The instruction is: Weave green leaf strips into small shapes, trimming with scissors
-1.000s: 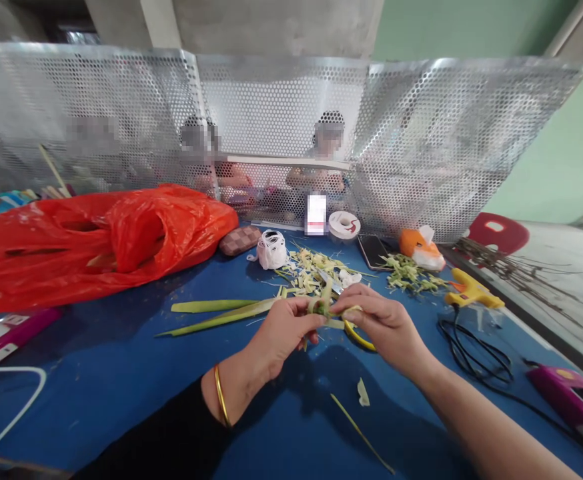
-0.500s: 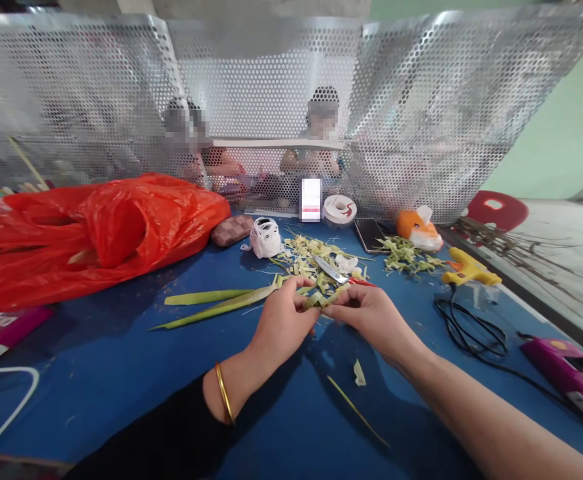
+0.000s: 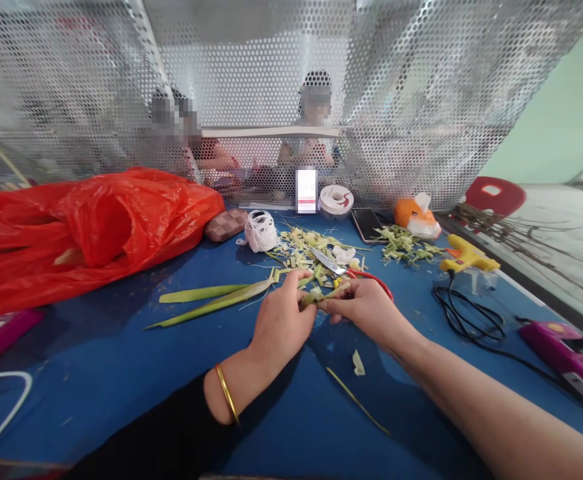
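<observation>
My left hand (image 3: 284,313) pinches a small folded piece of green leaf (image 3: 312,297) near the middle of the blue table. Close beside it on the right, my right hand (image 3: 364,307) grips the other end of the same leaf piece between thumb and fingers. Just beyond the hands lie scissors (image 3: 329,261) with red handles, on a heap of pale green scraps (image 3: 296,243). Long green leaf strips (image 3: 211,309) lie to the left of my left hand. A thin stem (image 3: 356,400) and a small pale scrap (image 3: 358,363) rest nearer to me.
A red plastic bag (image 3: 136,233), brown case (image 3: 226,225), white string ball (image 3: 260,231), ribbon roll (image 3: 336,201) and phone (image 3: 367,225) line the back. Rightward are a yellow glue gun (image 3: 469,255), its black cable and a purple power strip (image 3: 566,360). People sit behind the perforated screen (image 3: 271,80).
The view has shifted slightly. My right hand has moved a little left relative to the scissors, whose red handles now show more fully. The leaf piece is turned a little between my fingers.
</observation>
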The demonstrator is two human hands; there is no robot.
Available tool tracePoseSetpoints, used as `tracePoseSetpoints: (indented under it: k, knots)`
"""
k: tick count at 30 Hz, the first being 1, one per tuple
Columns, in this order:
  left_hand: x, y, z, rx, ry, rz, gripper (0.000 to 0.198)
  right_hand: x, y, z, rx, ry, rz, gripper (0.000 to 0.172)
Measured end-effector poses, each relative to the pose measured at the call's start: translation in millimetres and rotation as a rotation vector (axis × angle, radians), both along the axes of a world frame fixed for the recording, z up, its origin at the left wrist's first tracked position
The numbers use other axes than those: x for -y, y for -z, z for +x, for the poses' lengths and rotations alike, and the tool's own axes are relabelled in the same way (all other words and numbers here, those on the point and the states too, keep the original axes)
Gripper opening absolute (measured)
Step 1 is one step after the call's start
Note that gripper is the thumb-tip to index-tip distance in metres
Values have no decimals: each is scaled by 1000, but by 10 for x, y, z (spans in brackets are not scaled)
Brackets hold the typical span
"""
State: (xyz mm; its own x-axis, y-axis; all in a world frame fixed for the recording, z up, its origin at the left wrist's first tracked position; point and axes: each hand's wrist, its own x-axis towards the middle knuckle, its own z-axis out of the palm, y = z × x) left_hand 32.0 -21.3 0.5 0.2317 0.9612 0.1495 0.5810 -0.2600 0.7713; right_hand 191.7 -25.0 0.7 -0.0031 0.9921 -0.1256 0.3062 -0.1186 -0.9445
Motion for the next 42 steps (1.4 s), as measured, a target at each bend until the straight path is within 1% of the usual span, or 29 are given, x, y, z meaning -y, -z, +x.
tracePoseSetpoints:
  k: [6,8,10,12,15,17,19,23,27,30,34,37,39,40,42]
  knots:
    - [6,8,4,-59,11,33,53,7,-65,-3,-51,-46,-80,15]
    - [12,12,6,-61,21,28,53,8,-60,-13,-78,-33,-101,13]
    - [18,17,9,-50,20,20,51,13,-31,-33,-133,9,-111,14]
    - [19,22,12,-28,19,8,49,22,7,-63,-219,55,-79,20]
    - [0,19,11,65,33,-46,47,43,42,-103,-315,82,33,25]
    - [-23,3,4,152,30,-106,46,55,34,-112,-344,61,85,26]
    - [-47,-22,-8,230,11,-154,45,60,9,-106,-362,14,94,26]
    - [-65,-72,-30,305,-13,-157,41,54,-35,-80,-377,-61,110,22]
    - [-52,-100,-34,299,-17,-148,40,50,-30,-64,-351,-82,172,19]
    - [-41,-91,-27,286,-18,-142,40,56,-19,-71,-319,-52,218,20]
    - [-30,-14,-12,222,11,-74,46,71,-5,-105,-329,15,207,29]
    - [-20,40,0,244,30,-87,46,77,9,-112,-316,25,208,34]
    - [-12,42,6,285,40,-123,45,77,18,-98,-231,35,266,34]
    - [-7,33,8,299,40,-137,48,76,23,-86,-156,48,311,32]
    - [2,1,11,321,42,-155,61,67,31,-60,24,82,414,28]
